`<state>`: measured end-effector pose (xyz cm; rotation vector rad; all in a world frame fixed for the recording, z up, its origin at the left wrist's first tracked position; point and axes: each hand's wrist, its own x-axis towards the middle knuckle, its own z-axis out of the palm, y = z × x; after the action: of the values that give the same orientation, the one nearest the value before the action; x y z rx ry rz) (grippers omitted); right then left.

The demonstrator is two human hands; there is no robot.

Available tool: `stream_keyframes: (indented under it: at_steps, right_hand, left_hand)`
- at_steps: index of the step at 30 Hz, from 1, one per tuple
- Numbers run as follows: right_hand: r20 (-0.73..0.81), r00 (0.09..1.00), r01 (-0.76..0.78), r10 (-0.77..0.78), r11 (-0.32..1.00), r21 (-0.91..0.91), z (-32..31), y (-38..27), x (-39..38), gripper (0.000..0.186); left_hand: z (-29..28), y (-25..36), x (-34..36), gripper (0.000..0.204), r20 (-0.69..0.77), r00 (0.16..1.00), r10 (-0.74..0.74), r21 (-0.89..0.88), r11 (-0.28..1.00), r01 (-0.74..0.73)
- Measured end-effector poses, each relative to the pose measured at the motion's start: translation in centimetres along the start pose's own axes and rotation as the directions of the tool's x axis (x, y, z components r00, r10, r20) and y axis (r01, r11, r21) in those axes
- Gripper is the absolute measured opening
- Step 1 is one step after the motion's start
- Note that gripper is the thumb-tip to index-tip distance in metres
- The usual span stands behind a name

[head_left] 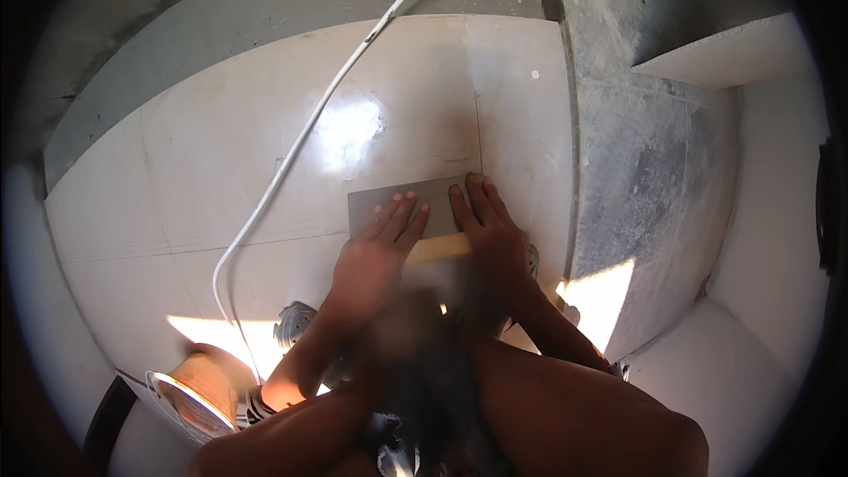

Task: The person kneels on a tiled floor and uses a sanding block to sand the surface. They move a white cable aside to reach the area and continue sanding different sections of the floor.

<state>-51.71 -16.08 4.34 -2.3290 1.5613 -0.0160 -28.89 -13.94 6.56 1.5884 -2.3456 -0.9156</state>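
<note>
A wide, flat scraper with a grey blade and a yellow strip along its near side lies low over the pale tiles. My left hand grips its left part, fingers stretched forward on the blade. On the right part rests my right hand, fingers also laid along the blade and its wrist close to the yellow strip. Both thumbs and the undersides of the hands are hidden. Dust or dark residue marks the right fingertips. Between my forearms the view is blurred.
A white cable crosses the tiled floor left of my hands. An orange-lit bucket stands at lower left. Near my left forearm is a grey piece with holes. A pale board juts out at upper right beside a stained grey strip.
</note>
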Motion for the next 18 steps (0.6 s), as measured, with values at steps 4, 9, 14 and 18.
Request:
stream_keyframes:
  at_steps: [4, 9, 14, 18]
  right_hand:
    - [-0.018, 1.000, 0.012, -0.011, 0.998, 0.060, -1.8, 0.4, 4.0, 0.058]
    - [-0.033, 0.999, 0.034, -0.035, 0.999, -0.015, -0.3, 0.6, 3.8, 0.058]
    - [-0.047, 0.999, -0.011, 0.010, 1.000, -0.028, -1.6, 0.5, 6.0, 0.065]
    - [-0.152, 0.988, 0.024, -0.023, 1.000, 0.005, -1.1, 1.9, 9.3, 0.060]
  left_hand:
    - [-1.0, -1.2, 3.0, 0.078, -0.050, 0.998, -0.025, 0.035, 0.999, 0.027]
    - [-1.4, -2.2, 3.1, 0.079, -0.023, 1.000, 0.010, 0.098, 0.995, -0.008]
    - [-2.6, -3.4, 5.5, 0.067, -0.025, 0.999, 0.023, 0.092, 0.996, -0.021]
    - [-3.1, -4.6, 8.1, 0.067, -0.065, 0.997, 0.046, 0.122, 0.992, -0.038]
